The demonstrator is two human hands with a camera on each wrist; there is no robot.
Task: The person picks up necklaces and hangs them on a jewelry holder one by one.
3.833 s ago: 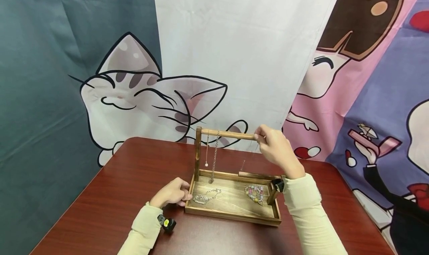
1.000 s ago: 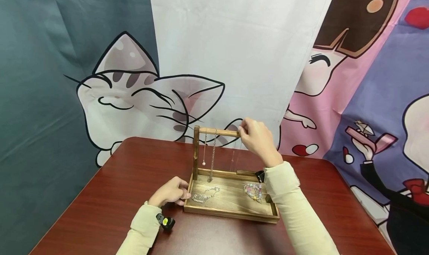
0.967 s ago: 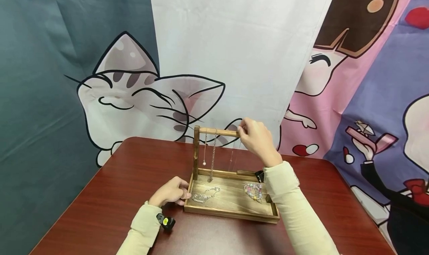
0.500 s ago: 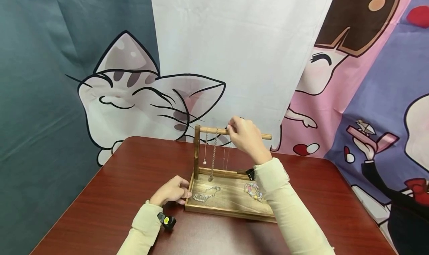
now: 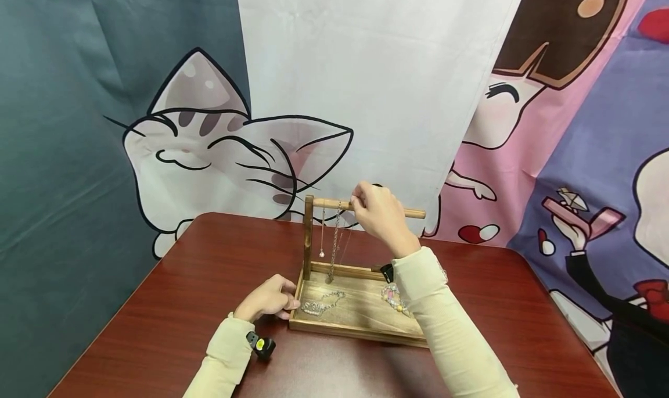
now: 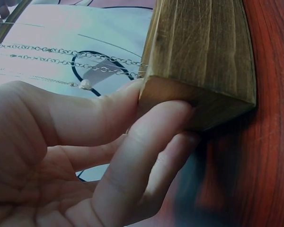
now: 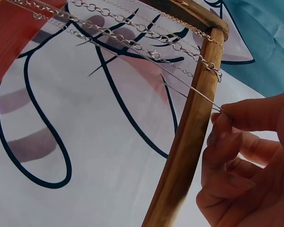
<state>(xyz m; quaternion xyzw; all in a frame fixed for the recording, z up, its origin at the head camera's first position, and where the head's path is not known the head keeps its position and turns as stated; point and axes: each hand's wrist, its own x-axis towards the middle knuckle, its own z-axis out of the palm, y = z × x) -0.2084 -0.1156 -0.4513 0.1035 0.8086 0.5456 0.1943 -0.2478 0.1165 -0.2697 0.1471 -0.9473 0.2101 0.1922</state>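
Observation:
My left hand (image 5: 269, 299) grips the left end of a wooden jewellery tray (image 5: 355, 331); in the left wrist view, thumb and fingers (image 6: 146, 137) pinch its corner. Above the tray runs a wooden bar (image 5: 415, 213) on a left post (image 5: 308, 241). At the bar, my right hand (image 5: 380, 215) pinches a thin silver necklace (image 7: 189, 88) between thumb and forefinger, the chain running across the bar. Left of that hand hang a chunky silver chain necklace (image 5: 334, 247) and a fine necklace with a pearl pendant (image 5: 322, 254).
In the tray lie a silver chain bracelet (image 5: 313, 309) at the left and a colourful beaded bracelet (image 5: 389, 295) at the right, partly behind my right sleeve (image 5: 434, 305). The tray stands on a reddish-brown table (image 5: 209, 276) before a cartoon-printed curtain (image 5: 387, 84).
My right hand has moved left along the bar with the thin necklace, from near its right end to beside the chunky chain. The bar's right end now shows. My left hand stays put.

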